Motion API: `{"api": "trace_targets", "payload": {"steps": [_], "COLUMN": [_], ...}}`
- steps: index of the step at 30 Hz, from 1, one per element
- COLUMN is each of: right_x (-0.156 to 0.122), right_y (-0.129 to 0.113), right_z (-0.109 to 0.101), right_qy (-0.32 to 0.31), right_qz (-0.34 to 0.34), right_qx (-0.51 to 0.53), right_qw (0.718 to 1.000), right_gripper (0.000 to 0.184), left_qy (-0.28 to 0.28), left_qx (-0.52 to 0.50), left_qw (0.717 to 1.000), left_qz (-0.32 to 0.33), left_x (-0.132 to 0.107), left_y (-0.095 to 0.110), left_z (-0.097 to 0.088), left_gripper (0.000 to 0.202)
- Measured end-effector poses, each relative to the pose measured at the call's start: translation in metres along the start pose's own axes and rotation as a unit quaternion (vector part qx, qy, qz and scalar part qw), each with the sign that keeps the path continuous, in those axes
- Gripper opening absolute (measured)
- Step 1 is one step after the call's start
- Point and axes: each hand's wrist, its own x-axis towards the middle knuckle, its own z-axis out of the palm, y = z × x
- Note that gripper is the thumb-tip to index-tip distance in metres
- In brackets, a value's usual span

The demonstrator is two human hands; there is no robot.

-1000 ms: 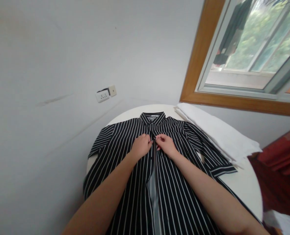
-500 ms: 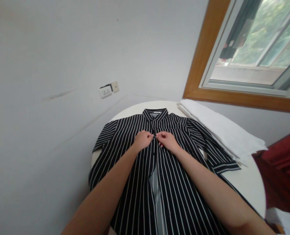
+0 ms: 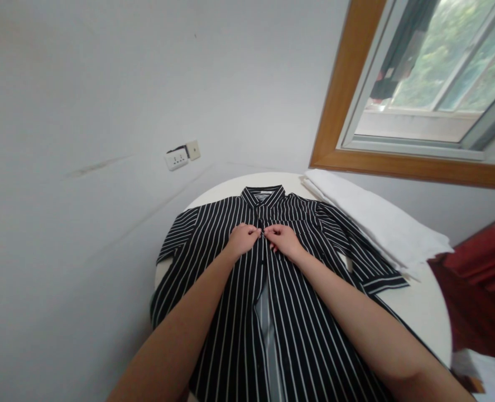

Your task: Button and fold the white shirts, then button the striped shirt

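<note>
A black shirt with white stripes (image 3: 230, 290) lies face up, its collar toward the wall. Its front edges are together near the chest and part lower down, where a grey strip of the inside shows. My left hand (image 3: 244, 238) pinches the left side of the front opening below the collar. Just beside it, my right hand (image 3: 283, 240) pinches the other edge, the fingertips of both hands nearly touching. Whatever button sits between the fingers is too small to make out. The shirt's sleeve (image 3: 358, 245) stretches out on the right.
The shirt rests on a round white table (image 3: 433, 312) against the wall. A folded white cloth (image 3: 364, 218) lies at the table's back right. A wall socket (image 3: 176, 159) is at the left, and a wood-framed window (image 3: 414, 162) at the right. Red fabric (image 3: 485, 262) hangs beyond the table.
Both hands stay at the same spot on the shirt front, with the fingertips slightly closer together. The whole view has shifted slightly.
</note>
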Motion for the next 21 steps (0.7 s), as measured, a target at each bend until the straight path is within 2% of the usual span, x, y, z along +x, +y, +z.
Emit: {"api": "trace_targets", "payload": {"steps": [11, 16, 21], "right_x": [-0.0009, 0.0003, 0.0024], "right_y": [-0.0039, -0.0031, -0.0028], "right_z": [-0.0077, -0.0069, -0.0035], "right_qy": [-0.062, -0.066, -0.055], "right_qz": [0.018, 0.027, 0.036], "right_qx": [0.036, 0.058, 0.054], "right_qw": [0.997, 0.996, 0.996], "right_gripper": [0.008, 0.014, 0.014], "left_qy": [-0.009, -0.004, 0.0], "left_qx": [0.016, 0.031, 0.032], "left_qw": [1.0, 1.0, 0.999], "left_qz": [0.009, 0.003, -0.008], "left_x": [0.0024, 0.0027, 0.0038], "left_y": [-0.0058, -0.0048, -0.0037], "left_z": [0.0065, 0.0075, 0.01], "left_gripper": [0.036, 0.035, 0.044]}}
